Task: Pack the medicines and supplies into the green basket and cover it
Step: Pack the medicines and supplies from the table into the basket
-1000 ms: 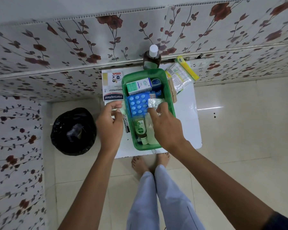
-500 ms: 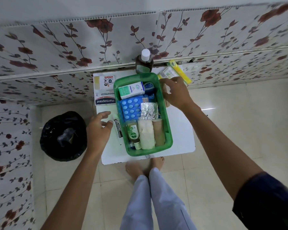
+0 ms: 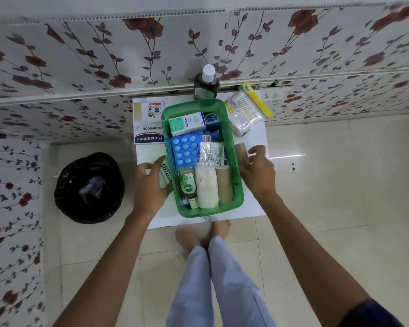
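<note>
The green basket (image 3: pixel 238 185) stands on a small white table (image 3: pixel 253 206). It holds an Optibex box (image 3: pixel 187 122), a blue blister pack (image 3: pixel 185 149), a silver foil strip (image 3: pixel 211 154), a Dettol bottle (image 3: pixel 188 186), a white bandage roll (image 3: pixel 207 187) and a brown roll (image 3: pixel 224 185). My left hand (image 3: pixel 149 187) grips a Cipladine box (image 3: pixel 166 174) against the basket's left wall. My right hand (image 3: pixel 259 172) is closed on a tan bandage roll (image 3: pixel 240 151) just outside the right wall.
A Hansaplast plaster pack (image 3: pixel 149 125) lies at the table's back left. A brown bottle with a white cap (image 3: pixel 207 84) stands behind the basket, and a cotton-bud packet (image 3: pixel 244 114) lies at the back right. A bin with a black bag (image 3: pixel 89 187) sits on the floor to the left.
My right hand left the basket, reached to the back right, and has come back along the right wall with the tan roll. My left hand stays on the Cipladine box.
</note>
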